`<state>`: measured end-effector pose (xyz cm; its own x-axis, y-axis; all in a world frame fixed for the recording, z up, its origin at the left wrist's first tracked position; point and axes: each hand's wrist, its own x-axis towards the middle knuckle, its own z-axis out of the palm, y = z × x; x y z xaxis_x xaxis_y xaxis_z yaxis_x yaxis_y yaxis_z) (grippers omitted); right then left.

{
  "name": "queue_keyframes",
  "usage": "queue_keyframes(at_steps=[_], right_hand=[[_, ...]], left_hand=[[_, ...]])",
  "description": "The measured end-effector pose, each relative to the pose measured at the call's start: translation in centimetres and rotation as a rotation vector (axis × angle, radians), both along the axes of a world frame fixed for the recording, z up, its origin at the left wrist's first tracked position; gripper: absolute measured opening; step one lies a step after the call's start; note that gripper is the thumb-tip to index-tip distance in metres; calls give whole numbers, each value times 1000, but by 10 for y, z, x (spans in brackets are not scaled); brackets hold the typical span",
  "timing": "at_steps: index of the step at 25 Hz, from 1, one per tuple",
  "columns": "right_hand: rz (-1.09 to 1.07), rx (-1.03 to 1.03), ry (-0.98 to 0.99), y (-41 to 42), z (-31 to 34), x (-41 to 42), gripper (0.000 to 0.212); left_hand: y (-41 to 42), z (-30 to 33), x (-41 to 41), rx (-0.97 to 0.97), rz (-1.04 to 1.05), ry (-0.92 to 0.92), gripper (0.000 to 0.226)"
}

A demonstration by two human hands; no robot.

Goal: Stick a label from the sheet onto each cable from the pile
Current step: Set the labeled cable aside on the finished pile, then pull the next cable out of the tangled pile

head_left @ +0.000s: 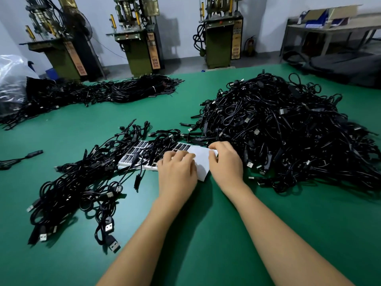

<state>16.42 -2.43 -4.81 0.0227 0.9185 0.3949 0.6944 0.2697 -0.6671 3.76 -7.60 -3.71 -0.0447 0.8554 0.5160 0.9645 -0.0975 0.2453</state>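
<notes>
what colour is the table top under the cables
Green: the table top is plain green, clearest in the head view, with black cables piled on it.

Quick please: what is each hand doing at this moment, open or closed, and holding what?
Left hand: fingers lie on the label sheet, pressing it; seems open.
Right hand: fingers curled at the sheet's far edge, pinching it.

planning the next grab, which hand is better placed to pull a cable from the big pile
Right. The right hand lies beside the big tangled pile of black cables; the left hand rests on the white label sheet, farther away.
</notes>
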Motion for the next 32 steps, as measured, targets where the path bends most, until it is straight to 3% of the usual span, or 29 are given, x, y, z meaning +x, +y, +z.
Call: queue_keyframes(at_steps=[5,11,14,16,20,22,25,27,30,32], right_hand=[[1,51,-174,19,6,-7,25],[37,-58,-642,56,16,-26,16],[47,-72,-661,57,19,-26,13],[79,-40,-486,48,31,-24,16],[58,165,53,19,82,-8,15],[147,171,325,7,103,4,15],[329,-101,822,-3,98,13,12],[289,-296,1035,-5,73,15,15],[207,-468,1213,-3,38,15,15],[218,-496,1190,1,25,13,12]], left_hand=[[4,-16,-2,-82,4,35,20],[6,-16,-4,-171,14,-8,25],[7,-15,-6,-180,24,-15,23],[7,-15,-7,-189,24,-16,25],[8,-14,-7,-172,19,-17,24],[7,-13,-6,-176,18,-57,20],[7,-10,-8,-161,3,-149,15],[6,-10,-12,-151,12,-258,17],[7,-7,-19,-169,32,-555,23],[9,-5,-23,-217,-1,-777,25]])
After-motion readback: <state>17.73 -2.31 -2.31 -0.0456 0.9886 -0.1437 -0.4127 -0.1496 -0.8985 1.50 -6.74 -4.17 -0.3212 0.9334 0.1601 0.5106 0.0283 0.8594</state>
